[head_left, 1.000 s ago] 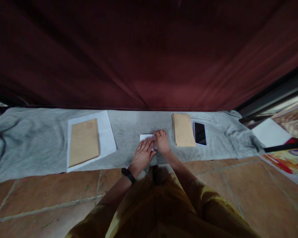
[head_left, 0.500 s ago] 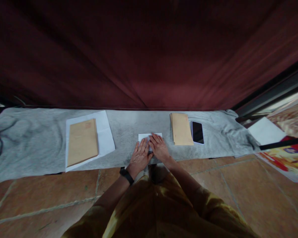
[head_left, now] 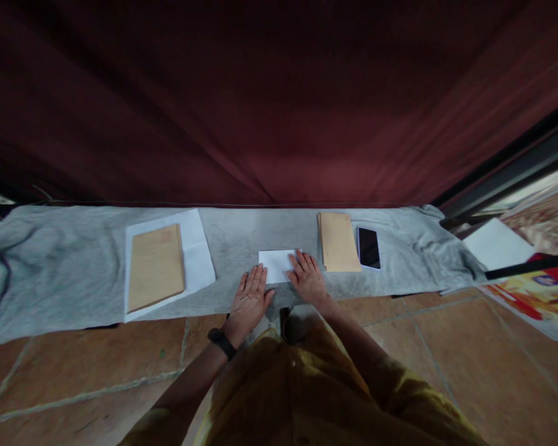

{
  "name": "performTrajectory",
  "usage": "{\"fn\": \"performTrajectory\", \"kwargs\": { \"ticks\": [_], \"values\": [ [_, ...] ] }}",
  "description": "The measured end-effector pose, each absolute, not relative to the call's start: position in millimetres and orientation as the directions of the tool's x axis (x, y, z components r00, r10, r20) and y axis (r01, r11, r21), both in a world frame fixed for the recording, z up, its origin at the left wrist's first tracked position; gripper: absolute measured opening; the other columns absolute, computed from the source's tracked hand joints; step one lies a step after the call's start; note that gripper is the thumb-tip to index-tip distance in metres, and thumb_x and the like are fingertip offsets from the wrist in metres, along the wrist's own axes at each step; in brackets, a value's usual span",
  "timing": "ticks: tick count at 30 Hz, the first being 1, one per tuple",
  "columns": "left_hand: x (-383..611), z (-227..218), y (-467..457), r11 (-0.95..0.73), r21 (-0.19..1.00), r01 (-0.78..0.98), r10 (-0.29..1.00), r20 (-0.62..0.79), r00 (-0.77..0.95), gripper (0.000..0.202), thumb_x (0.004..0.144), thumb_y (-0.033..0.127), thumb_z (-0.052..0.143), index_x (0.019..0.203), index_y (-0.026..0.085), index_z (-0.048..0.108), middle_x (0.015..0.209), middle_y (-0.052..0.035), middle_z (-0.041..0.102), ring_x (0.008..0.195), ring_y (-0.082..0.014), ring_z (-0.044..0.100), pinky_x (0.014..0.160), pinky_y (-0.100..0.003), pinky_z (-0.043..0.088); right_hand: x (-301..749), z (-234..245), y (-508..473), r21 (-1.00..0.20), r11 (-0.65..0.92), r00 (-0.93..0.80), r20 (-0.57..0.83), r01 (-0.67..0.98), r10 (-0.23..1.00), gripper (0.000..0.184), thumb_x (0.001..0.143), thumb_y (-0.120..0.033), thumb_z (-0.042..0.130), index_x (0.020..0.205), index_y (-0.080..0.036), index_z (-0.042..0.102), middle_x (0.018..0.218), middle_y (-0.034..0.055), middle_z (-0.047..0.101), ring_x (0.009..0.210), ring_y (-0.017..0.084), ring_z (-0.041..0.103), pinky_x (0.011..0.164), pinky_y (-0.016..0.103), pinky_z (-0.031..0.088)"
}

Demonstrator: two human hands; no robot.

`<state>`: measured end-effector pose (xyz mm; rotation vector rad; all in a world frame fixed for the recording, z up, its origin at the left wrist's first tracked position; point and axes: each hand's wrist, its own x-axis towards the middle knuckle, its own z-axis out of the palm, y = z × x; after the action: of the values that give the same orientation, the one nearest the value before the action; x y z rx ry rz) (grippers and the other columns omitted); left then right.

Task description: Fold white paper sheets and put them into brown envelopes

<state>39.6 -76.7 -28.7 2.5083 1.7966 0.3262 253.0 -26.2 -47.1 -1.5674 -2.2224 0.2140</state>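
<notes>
A small white folded-looking sheet of paper [head_left: 278,266] lies flat on the grey cloth in front of me. My left hand [head_left: 251,296] rests palm down at its left edge, fingers stretched out and pointing forward. At the right end of the paper, my right hand [head_left: 308,277] lies flat with its fingers spread, covering that edge. Neither hand grips anything. Right of my right hand is a small stack of brown envelopes [head_left: 340,241]. Farther left, another stack of brown envelopes [head_left: 155,266] lies on larger white sheets [head_left: 199,254].
The grey cloth [head_left: 232,229] covers a long narrow surface, wrinkled at both ends. A phone [head_left: 369,248] lies beside the right-hand envelopes. Behind hangs a dark red curtain [head_left: 279,124]. At the far right are a white sheet [head_left: 500,243] and a colourful printed package [head_left: 539,294]. Below is a tiled floor [head_left: 134,359].
My hands have moved apart along the paper, the left one leftward and back, the right one rightward. More of the white paper now shows between them.
</notes>
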Motion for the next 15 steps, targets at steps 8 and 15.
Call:
{"fn": "performTrajectory", "kwargs": {
  "ticks": [8,15],
  "values": [
    [36.4,-19.7,-56.6,-0.386,0.122,0.915,0.921,0.000,0.389,0.047,0.100,0.031,0.040,0.140,0.010,0.053,0.150,-0.0222,0.051,0.143,-0.0317,0.044,0.118,-0.047,0.037,254.9,-36.8,-35.1,-0.347,0.550,-0.505,0.218,0.759,0.835,0.051,0.100,-0.038,0.054,0.146,-0.017,0.051,0.158,0.0127,0.043,0.149,0.029,0.035,0.125,0.053,0.023],
    [40.4,-14.8,-50.1,-0.424,0.066,0.903,0.899,-0.093,0.429,0.051,0.089,0.002,0.040,0.137,0.014,0.054,0.145,-0.0212,0.055,0.137,-0.0268,0.050,0.114,-0.046,0.041,255.3,-34.7,-34.5,-0.305,0.585,-0.558,0.181,0.751,0.810,0.050,0.098,-0.038,0.059,0.143,-0.016,0.054,0.155,0.0145,0.048,0.144,0.027,0.043,0.122,0.047,0.032]
  ]
}}
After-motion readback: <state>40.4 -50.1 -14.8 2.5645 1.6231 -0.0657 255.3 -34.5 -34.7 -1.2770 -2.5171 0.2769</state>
